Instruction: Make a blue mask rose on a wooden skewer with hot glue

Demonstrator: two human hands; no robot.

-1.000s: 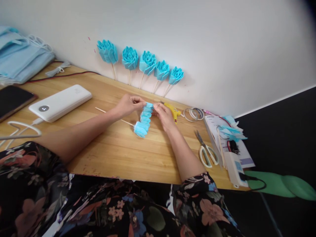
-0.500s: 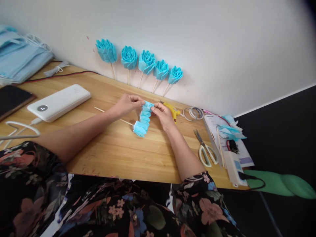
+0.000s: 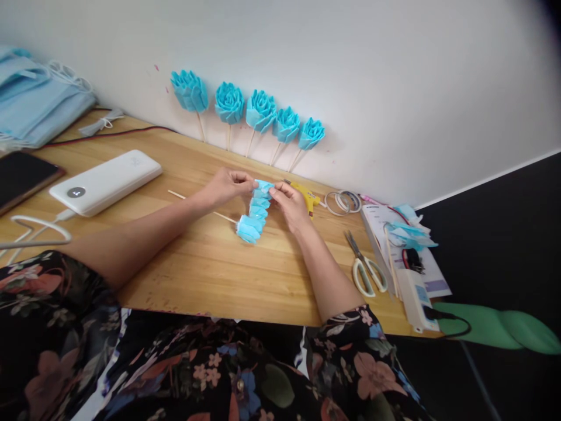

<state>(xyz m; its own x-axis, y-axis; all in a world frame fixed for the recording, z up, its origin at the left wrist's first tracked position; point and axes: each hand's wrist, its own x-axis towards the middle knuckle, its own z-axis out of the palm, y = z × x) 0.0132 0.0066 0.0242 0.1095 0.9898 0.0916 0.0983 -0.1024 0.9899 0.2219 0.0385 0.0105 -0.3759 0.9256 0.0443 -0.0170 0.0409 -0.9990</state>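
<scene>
A folded light-blue strip [image 3: 259, 204] stretches away from me across the wooden table, its far end pinched at both corners. My left hand [image 3: 230, 187] grips the left corner between thumb and fingers. On the right corner, my right hand [image 3: 287, 202] is closed in the same way. The strip's near end joins a rolled blue bud [image 3: 249, 229] lying on its side. From the bud a thin wooden stick [image 3: 223, 217] runs left, passing under my left forearm. Just behind my right hand lies a yellow glue gun [image 3: 309, 197], partly hidden.
Several finished blue flowers [image 3: 229, 102] on sticks lean against the wall. Scissors [image 3: 363, 266], tape rolls [image 3: 344, 202] and a white power strip [image 3: 416, 301] lie right. A white power bank [image 3: 107, 181], a phone [image 3: 26, 175] and stacked face masks [image 3: 41, 99] are left.
Almost nothing differs. Both hands keep their pinch on the strip's far end, and the strip has shifted very slightly.
</scene>
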